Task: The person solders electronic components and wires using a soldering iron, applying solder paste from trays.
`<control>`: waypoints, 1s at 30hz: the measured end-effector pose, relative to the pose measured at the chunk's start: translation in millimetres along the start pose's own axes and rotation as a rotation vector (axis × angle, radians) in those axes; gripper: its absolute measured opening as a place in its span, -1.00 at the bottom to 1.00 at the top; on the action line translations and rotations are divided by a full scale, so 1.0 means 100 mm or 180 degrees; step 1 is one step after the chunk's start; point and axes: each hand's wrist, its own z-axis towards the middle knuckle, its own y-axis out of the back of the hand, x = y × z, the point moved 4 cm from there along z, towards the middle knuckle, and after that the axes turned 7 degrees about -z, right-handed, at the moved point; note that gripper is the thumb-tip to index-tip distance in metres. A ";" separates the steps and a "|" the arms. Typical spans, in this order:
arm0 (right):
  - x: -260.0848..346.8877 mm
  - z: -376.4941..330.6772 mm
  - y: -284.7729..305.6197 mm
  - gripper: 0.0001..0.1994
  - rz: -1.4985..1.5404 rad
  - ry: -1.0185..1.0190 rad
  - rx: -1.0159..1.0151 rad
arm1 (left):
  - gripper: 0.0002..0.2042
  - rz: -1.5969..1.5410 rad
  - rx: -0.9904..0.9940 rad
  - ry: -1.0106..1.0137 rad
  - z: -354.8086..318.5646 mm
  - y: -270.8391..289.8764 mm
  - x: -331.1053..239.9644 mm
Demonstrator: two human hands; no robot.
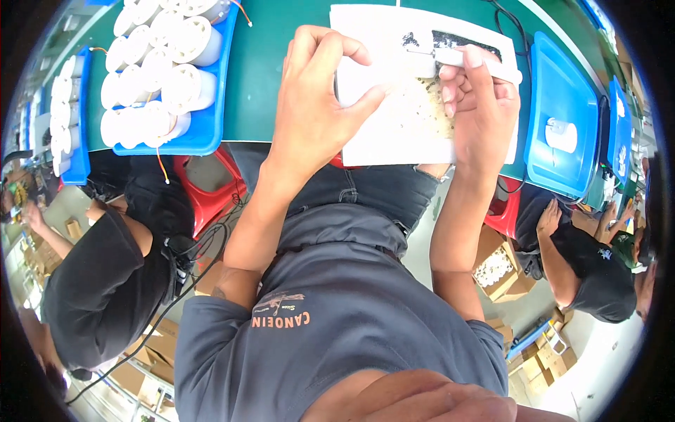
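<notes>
In my right hand is a slim white pen-shaped screwdriver, gripped between thumb and fingers, its thin metal shaft pointing left. My left hand curves over the white sheet, thumb and index finger bent around a bright white shape. That shape's outline is washed out against the sheet, so its kind is unclear. Small dark and brassy specks, like tiny screws, lie scattered between my hands. Just beyond the screwdriver is a dark rectangular patch with pale speckles.
On the green table, a blue tray of several white cylinders stands left, another tray beyond it. A blue bin at right holds one white part. A black cable runs behind it. People sit on both sides.
</notes>
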 end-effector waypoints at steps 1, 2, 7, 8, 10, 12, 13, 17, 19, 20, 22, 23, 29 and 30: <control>0.00 -0.01 0.03 -0.82 0.0352 -0.0056 0.0186 | -0.69 -0.0027 0.0131 0.0021 0.03 -0.01 -0.02; 0.00 -0.02 0.07 -0.81 0.0701 -0.0097 0.0368 | -0.69 -0.0015 0.0168 -0.0061 0.07 -0.01 -0.04; 0.12 -0.16 0.13 -0.59 0.2071 -0.0011 0.0887 | -0.77 -0.0632 0.0325 -0.0446 0.65 -0.14 -0.31; 0.19 -0.22 0.15 -0.60 0.2347 0.0184 0.1064 | -0.77 -0.0593 0.0464 -0.0736 0.80 -0.26 -0.45; 0.30 -0.35 0.29 -0.62 0.2604 0.0399 0.1274 | -0.71 -0.0413 0.1187 -0.1015 1.03 -0.73 -0.75; 0.50 -0.48 0.41 -0.68 0.2610 0.0630 0.1403 | -0.76 -0.0219 0.1497 -0.1439 1.10 -1.24 -0.99; 0.52 -0.54 0.46 -0.69 0.2638 0.0642 0.1291 | -0.69 -0.0235 0.1732 -0.1743 1.12 -1.57 -0.98; 0.64 -0.77 0.80 -0.71 0.2511 0.0977 0.0853 | -0.48 -0.0211 0.2362 -0.1994 0.93 -2.67 -1.39; 0.61 -0.83 0.87 -0.70 0.2392 0.0989 0.0757 | -0.48 -0.0329 0.2328 -0.2110 0.84 -2.99 -1.35; 0.59 -0.86 0.89 -0.69 0.2356 0.0954 0.0667 | -0.46 -0.0340 0.2529 -0.1814 0.82 -3.13 -1.25; 0.59 -0.88 0.92 -0.67 0.2171 0.0944 0.0492 | -0.44 -0.0370 0.2739 -0.1562 0.85 -3.28 -1.19; 0.59 -0.89 0.96 -0.68 0.2053 0.0964 0.0443 | -0.44 -0.0554 0.2521 -0.1434 0.91 -3.28 -1.16; 0.61 -0.83 0.93 -0.69 0.0973 0.1201 -0.0217 | -0.59 -0.2907 0.1792 0.0413 1.51 -2.48 -0.88; 0.62 -0.79 0.90 -0.69 0.0815 0.1225 -0.0373 | -0.65 -0.3503 0.1595 0.1506 1.50 -2.28 -0.88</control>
